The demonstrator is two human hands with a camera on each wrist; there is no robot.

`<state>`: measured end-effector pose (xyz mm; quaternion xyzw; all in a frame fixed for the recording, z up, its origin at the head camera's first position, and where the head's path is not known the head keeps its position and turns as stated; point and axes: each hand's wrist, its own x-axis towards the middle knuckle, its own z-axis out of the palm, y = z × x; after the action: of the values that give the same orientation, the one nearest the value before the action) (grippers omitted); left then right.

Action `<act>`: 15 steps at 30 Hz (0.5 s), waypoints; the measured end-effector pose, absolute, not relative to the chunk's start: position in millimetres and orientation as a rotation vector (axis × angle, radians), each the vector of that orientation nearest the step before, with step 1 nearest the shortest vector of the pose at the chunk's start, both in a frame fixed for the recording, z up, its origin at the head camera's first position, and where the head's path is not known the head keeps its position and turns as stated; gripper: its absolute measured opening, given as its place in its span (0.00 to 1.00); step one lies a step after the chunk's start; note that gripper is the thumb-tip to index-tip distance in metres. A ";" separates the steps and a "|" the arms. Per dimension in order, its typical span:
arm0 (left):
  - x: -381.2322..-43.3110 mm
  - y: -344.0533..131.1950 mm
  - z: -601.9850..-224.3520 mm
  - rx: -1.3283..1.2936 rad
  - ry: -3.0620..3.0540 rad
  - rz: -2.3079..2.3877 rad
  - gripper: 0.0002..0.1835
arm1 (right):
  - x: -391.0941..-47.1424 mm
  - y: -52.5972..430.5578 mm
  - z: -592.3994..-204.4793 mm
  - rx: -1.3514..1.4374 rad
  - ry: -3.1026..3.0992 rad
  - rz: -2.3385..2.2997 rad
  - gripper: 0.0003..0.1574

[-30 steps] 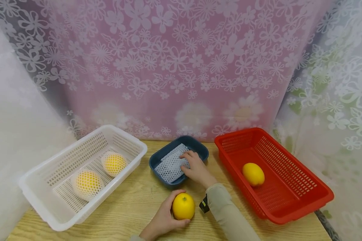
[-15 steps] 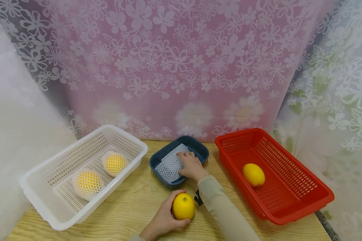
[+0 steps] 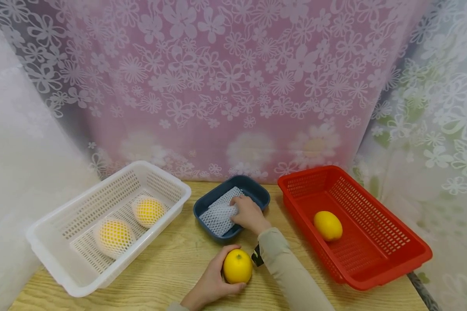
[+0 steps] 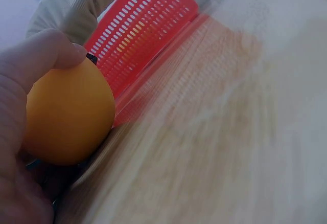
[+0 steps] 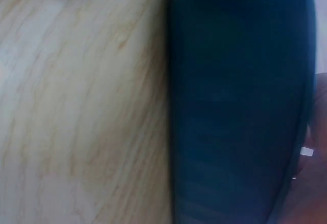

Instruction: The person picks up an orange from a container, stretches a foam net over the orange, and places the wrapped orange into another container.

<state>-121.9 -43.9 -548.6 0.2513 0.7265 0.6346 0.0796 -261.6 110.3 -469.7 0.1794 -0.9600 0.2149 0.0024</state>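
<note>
My left hand [image 3: 215,276] grips a yellow lemon [image 3: 238,266] at the front of the table, thumb on the near side and fingers round the far side. The left wrist view shows the lemon [image 4: 71,114] close up under a curled finger. My right hand [image 3: 250,214] reaches into a small dark blue tray [image 3: 202,203], its thumb and fingers pinching a white foam net sleeve [image 3: 219,216]. Other flat sleeves lie under and beside it. In the right wrist view the blue tray's outer wall [image 5: 235,106] hides most of that hand.
On the left stands a white basket [image 3: 58,276] with two net-wrapped yellow fruits [image 3: 114,235]. A red basket [image 3: 389,276] on the right holds one bare lemon [image 3: 327,226]. A flowered pink curtain [image 3: 233,86] hangs behind the wooden table [image 3: 159,276].
My right hand has shifted left over the sleeves, and its fingers have drawn in toward the thumb on one of them. The left hand keeps the lemon in place.
</note>
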 end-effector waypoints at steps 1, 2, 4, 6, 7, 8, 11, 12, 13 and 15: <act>-121.8 -43.8 -548.7 0.752 2.173 1.899 0.43 | -261.1 110.9 -468.7 0.562 -2.999 0.699 0.21; -121.6 -43.8 -548.6 0.756 2.173 1.901 0.43 | -260.4 111.5 -467.8 0.563 -2.990 0.717 0.20; -121.3 -43.8 -548.5 0.758 2.175 1.902 0.43 | -259.0 112.3 -465.5 0.562 -2.982 0.749 0.17; -121.1 -43.7 -548.1 0.760 2.185 1.896 0.43 | -256.8 113.3 -462.0 0.557 -2.986 0.782 0.16; -121.1 -43.6 -548.0 0.762 2.190 1.893 0.43 | -255.7 114.1 -460.2 0.553 -2.990 0.795 0.15; -121.1 -43.4 -548.0 0.762 2.194 1.890 0.43 | -254.4 115.0 -457.8 0.553 -2.992 0.810 0.15; -121.1 -42.8 -548.0 0.771 2.203 1.888 0.43 | -251.1 118.8 -450.7 0.552 -2.998 0.845 0.15; -121.0 -42.7 -548.0 0.772 2.202 1.891 0.43 | -250.1 120.4 -448.4 0.551 -2.996 0.855 0.15; -120.8 -42.6 -548.0 0.774 2.205 1.894 0.43 | -249.3 122.2 -446.6 0.547 -2.994 0.861 0.15; -120.4 -42.5 -548.0 0.781 2.209 1.897 0.44 | -248.2 125.7 -443.9 0.539 -2.979 0.870 0.15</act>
<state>-120.4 -42.5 -548.0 0.2584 0.7313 0.6280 0.0635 -248.2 125.7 -443.9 0.1711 -0.9458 0.2761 -0.0039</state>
